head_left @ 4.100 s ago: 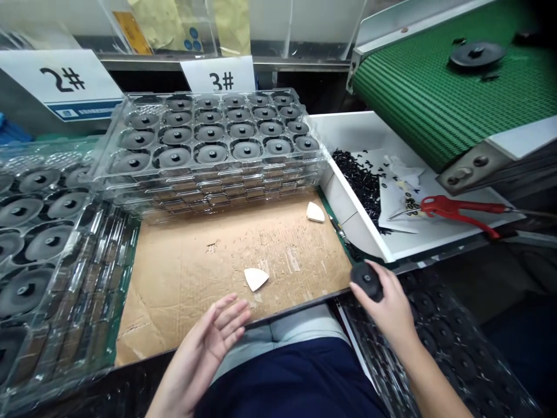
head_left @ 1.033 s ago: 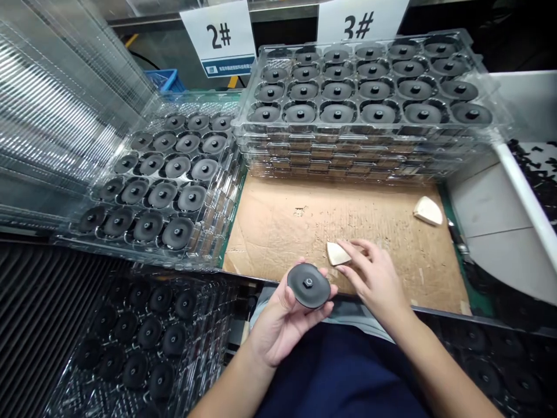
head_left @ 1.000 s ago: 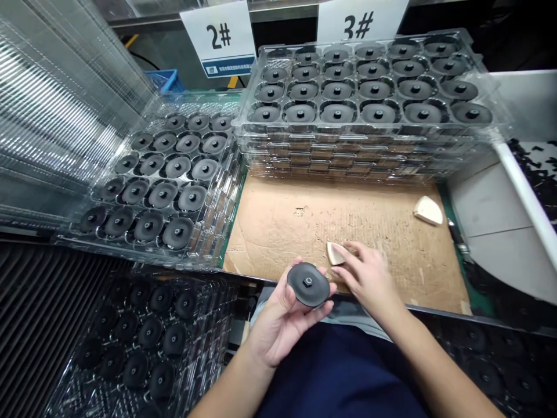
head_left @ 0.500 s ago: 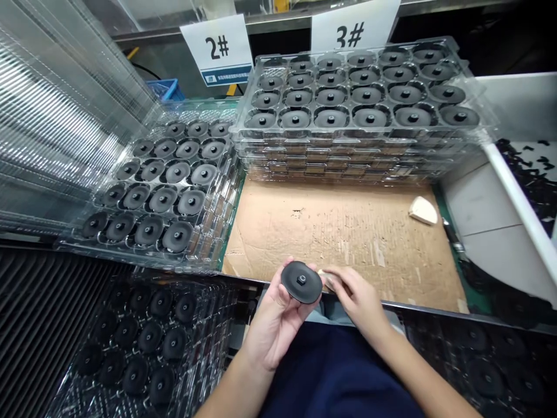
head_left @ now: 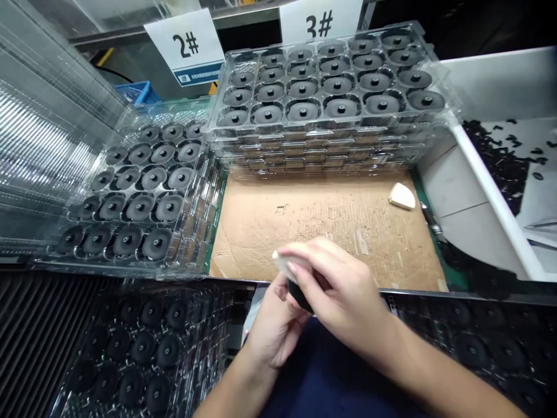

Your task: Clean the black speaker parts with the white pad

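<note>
Black disc [head_left: 298,295], largely hidden, sits between the two hands, just near of the cardboard sheet's near edge at centre. Empty clear trays [head_left: 43,133] lean in a stack at far left. A stack of clear trays [head_left: 326,98], its top layer filled with dark discs, stands at far centre behind the cardboard sheet [head_left: 331,220]. A lower tray stack [head_left: 139,191], likewise filled, lies left of the sheet. A white bin [head_left: 474,191] holding small black scraps borders the sheet on the right. Signs "2#" [head_left: 185,46] and "3#" [head_left: 319,23] stand behind the trays. The right hand [head_left: 339,290] is closed on a white wedge [head_left: 282,262], its fingers holding the wedge over the black disc. The left hand [head_left: 272,331] cups the disc from below, gripping it. A second wedge [head_left: 401,196] lies at the sheet's far right corner.
</note>
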`<act>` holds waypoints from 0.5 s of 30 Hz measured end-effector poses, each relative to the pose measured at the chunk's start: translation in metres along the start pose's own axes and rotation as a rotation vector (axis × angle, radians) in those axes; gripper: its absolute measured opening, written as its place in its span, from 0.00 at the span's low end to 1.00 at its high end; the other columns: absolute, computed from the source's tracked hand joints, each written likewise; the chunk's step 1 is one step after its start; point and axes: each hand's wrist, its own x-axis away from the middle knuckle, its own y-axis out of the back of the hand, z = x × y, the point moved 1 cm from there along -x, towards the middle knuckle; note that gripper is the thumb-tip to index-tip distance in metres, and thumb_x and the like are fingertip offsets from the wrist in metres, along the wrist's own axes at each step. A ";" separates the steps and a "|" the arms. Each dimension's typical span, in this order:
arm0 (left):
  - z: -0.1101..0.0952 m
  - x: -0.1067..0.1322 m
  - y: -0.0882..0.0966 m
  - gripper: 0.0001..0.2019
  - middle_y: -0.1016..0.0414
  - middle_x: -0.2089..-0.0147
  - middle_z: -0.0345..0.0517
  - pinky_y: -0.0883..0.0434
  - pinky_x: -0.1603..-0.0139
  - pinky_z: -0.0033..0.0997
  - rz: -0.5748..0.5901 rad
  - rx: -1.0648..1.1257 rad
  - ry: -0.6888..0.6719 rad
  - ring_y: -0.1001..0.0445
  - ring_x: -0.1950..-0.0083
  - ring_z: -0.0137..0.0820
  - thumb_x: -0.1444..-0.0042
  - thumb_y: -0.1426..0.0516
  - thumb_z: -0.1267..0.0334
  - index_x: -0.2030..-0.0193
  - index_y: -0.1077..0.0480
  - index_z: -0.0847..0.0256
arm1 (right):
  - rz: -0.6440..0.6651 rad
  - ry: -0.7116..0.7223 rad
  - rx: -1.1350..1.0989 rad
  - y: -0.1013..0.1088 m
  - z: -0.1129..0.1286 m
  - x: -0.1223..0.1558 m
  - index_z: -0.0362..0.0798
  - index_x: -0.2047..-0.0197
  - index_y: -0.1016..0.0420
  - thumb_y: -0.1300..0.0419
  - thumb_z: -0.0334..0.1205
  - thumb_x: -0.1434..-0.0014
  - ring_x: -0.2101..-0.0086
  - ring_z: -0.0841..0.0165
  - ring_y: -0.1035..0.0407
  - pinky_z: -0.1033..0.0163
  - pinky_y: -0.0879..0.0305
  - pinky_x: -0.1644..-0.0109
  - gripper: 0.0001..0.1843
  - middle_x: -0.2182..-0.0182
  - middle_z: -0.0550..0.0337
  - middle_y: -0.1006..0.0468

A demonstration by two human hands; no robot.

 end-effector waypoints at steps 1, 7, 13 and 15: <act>-0.001 0.000 0.000 0.20 0.21 0.57 0.46 0.28 0.51 0.27 0.009 -0.006 0.008 0.24 0.54 0.33 0.57 0.33 0.64 0.54 0.27 0.60 | -0.053 0.028 -0.003 0.000 0.000 0.002 0.42 0.54 0.28 0.50 0.29 0.37 0.63 0.68 0.28 0.63 0.30 0.58 0.13 0.63 0.53 0.23; -0.006 0.002 -0.001 0.27 0.21 0.54 0.45 0.28 0.53 0.26 -0.033 -0.032 0.046 0.24 0.53 0.34 0.64 0.30 0.65 0.53 0.27 0.57 | 0.102 -0.071 -0.103 0.001 0.002 0.008 0.48 0.58 0.26 0.47 0.27 0.40 0.68 0.73 0.28 0.69 0.30 0.64 0.11 0.68 0.60 0.24; -0.009 -0.001 -0.004 0.21 0.20 0.58 0.42 0.29 0.50 0.27 -0.009 -0.051 0.110 0.23 0.54 0.33 0.63 0.31 0.68 0.58 0.25 0.56 | 0.019 0.065 -0.106 0.007 0.000 0.005 0.45 0.53 0.29 0.49 0.28 0.39 0.65 0.71 0.28 0.66 0.29 0.60 0.13 0.65 0.56 0.23; -0.012 0.000 -0.003 0.26 0.20 0.55 0.40 0.28 0.53 0.24 -0.006 -0.016 0.116 0.23 0.55 0.31 0.67 0.30 0.73 0.57 0.25 0.53 | 0.155 -0.002 -0.140 0.017 0.000 0.015 0.48 0.56 0.28 0.47 0.27 0.40 0.67 0.74 0.28 0.71 0.30 0.64 0.12 0.66 0.61 0.23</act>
